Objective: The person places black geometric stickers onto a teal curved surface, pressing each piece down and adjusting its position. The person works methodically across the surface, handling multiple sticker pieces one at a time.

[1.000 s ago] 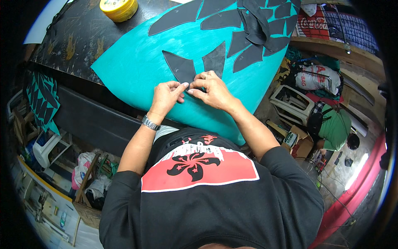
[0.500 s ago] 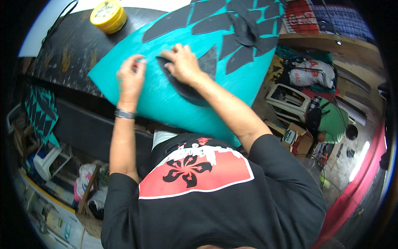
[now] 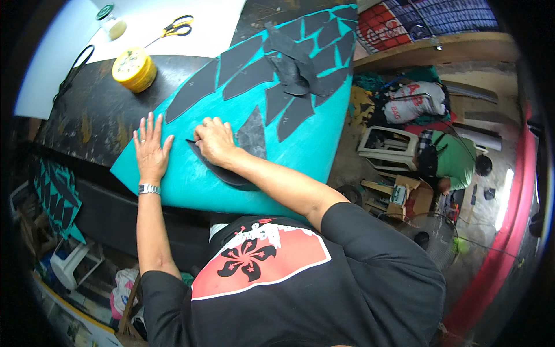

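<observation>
Your left hand (image 3: 152, 153) is laid palm down with its fingers spread, on the left part of the teal panel (image 3: 173, 188), the fingertips reaching about to its edge. Your right hand (image 3: 215, 141) has its fingers curled in together on a dark curved piece (image 3: 228, 175); you cannot tell from here whether they pinch it or only press it, since the knuckles cover the contact. That piece lies on the panel to the right of your left hand and apart from it, one tip showing beside your right fingers and the other end running under your right forearm. Just right of your right hand is a second dark piece (image 3: 252, 132), pointed at its far end and partly hidden by your wrist. Farther up the panel, flat dark shapes (image 3: 238, 84) sit with teal gaps between them, and loose dark pieces (image 3: 291, 72) are heaped on top of some. The panel rests on a black counter (image 3: 95, 98). A yellow tub (image 3: 134, 70) stands on it beyond your left hand, and behind that a white sheet (image 3: 208, 41) bears yellow-and-black scissors (image 3: 179, 26) and a green-lidded jar (image 3: 114, 26). Off to your right, a person in a green top (image 3: 457, 159) bends low over the floor
</observation>
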{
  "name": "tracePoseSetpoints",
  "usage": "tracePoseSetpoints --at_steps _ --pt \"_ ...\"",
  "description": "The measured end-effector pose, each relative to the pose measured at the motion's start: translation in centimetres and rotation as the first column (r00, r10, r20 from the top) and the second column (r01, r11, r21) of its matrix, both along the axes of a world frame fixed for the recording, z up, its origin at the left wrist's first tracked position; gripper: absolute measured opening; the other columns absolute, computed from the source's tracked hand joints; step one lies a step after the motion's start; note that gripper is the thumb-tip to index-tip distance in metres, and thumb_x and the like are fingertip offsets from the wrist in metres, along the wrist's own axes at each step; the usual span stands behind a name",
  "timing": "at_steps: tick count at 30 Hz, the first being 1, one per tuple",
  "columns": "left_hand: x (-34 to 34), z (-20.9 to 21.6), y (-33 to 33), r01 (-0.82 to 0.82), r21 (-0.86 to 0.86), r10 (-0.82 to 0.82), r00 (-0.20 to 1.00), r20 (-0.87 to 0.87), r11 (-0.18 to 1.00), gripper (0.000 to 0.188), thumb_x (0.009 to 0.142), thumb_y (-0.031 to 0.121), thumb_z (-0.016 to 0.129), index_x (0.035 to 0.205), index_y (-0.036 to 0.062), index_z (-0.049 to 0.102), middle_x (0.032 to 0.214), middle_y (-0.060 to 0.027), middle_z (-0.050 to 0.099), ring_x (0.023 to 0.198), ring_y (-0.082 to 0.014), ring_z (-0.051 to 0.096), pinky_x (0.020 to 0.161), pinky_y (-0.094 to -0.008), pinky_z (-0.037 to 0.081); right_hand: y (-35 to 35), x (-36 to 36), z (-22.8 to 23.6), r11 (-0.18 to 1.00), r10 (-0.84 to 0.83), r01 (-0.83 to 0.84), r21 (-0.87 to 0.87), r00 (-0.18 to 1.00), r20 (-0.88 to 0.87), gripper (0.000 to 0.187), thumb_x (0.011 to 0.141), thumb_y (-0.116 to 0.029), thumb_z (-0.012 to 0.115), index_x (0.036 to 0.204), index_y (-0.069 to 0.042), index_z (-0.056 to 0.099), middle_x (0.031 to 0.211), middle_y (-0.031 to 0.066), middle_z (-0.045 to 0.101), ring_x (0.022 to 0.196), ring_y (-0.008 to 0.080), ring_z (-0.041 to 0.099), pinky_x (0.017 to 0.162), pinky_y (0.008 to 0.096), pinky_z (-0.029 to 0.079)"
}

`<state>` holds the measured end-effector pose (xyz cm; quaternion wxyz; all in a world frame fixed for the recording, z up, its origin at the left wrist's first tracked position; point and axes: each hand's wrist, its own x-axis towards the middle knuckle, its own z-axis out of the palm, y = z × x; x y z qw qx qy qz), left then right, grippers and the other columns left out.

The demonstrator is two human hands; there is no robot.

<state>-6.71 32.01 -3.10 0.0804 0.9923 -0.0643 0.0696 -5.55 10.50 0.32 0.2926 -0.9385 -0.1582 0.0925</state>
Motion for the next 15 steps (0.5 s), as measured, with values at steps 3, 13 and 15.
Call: tracePoseSetpoints --at_steps 3,13,15 --pt "-0.2 0.2 0.2 0.01 -0.028 -0.009 1.0 0.03 1.0 0.066 0.096 0.048 0.054 0.154 0.0216 0.036 0.161 -0.0047 0.03 0.149 -0.0289 0.026 0.12 -0.0521 0.017 -0.6 -0.3 0.4 0.994 0.072 -0.077 0.082 0.995 0.067 0.008 0.082 -0.016 0.07 0.087 -0.014 0.064 0.093 0.0079 0.06 0.097 0.0313 0.055 0.081 0.0466 0.039" --pt "-0.1 -0.4 0.2 0.019 -0.058 -0.014 0.996 0.084 0.998 0.064 0.096 0.052 0.053 0.152 0.0253 0.038 0.16 -0.0045 0.032 0.148 -0.0289 0.028 0.12 -0.053 0.019 -7.7 -0.4 8.3 0.429 0.277 0.091 0.899 0.934 -0.226 0.006 0.095 -0.013 0.06 0.098 -0.007 0.06 0.098 0.0084 0.064 0.102 0.0248 0.062 0.096 0.0409 0.047" --pt "-0.2 -0.4 0.3 0.009 -0.035 -0.007 0.999 0.052 0.999 0.064 0.097 0.053 0.051 0.153 0.0261 0.036 0.161 -0.0041 0.031 0.148 -0.0287 0.026 0.12 -0.052 0.018 -10.7 0.3 11.9 0.069 0.436 0.085 0.994 0.894 -0.106 0.009 0.099 -0.013 0.058 0.105 -0.007 0.057 0.1 0.0121 0.064 0.1 0.0266 0.063 0.096 0.0445 0.048"
